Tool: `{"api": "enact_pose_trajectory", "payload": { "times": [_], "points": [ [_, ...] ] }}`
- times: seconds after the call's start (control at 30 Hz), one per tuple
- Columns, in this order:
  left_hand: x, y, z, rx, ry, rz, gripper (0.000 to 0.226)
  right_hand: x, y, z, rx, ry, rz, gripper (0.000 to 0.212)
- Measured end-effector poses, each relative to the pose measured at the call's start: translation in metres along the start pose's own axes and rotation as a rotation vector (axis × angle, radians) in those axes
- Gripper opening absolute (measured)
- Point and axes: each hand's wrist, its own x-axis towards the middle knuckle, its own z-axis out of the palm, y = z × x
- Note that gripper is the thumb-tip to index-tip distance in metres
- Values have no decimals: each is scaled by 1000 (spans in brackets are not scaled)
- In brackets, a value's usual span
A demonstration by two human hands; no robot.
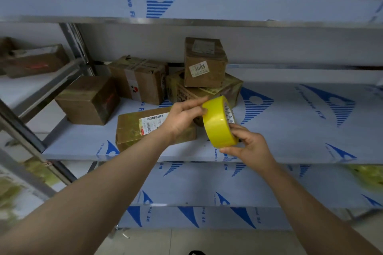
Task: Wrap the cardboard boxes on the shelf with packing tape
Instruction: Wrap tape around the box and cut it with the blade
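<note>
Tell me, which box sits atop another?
The box labelled 3003; it alone stands on another box, while the others lie directly on the shelf.

The yellow roll of packing tape [217,127] has a smooth, glossy plastic skin that catches the light. Just left of it, the flat brown cardboard box [130,130] shows shiny taped patches and carries a matt white paper label [153,123]. Beneath the roll, the shelf board [290,122] wears smooth pale-blue printed plastic film; above it, the upper shelf's edge [186,21] is bare brushed metal.
</note>
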Motion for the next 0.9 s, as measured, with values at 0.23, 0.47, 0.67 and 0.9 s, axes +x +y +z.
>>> {"api": "enact_pose_trajectory", "payload": {
  "times": [0.23, 0.47, 0.67, 0.9],
  "points": [
    [-12, 2, -8, 35, 111, 157, 30, 0, -16, 13, 97, -64, 83, 37],
    [-21, -5, -16, 206, 103, 215, 27, 9, -28, 25, 189, -100, 110, 34],
    [-21, -8, -22, 139, 198, 183, 19, 9, -34, 35, 222, -158, 163, 32],
    [-24, -10, -40, 553, 173, 117, 12, 13, -58, 52, 359, -269, 291, 17]
  ]
}}
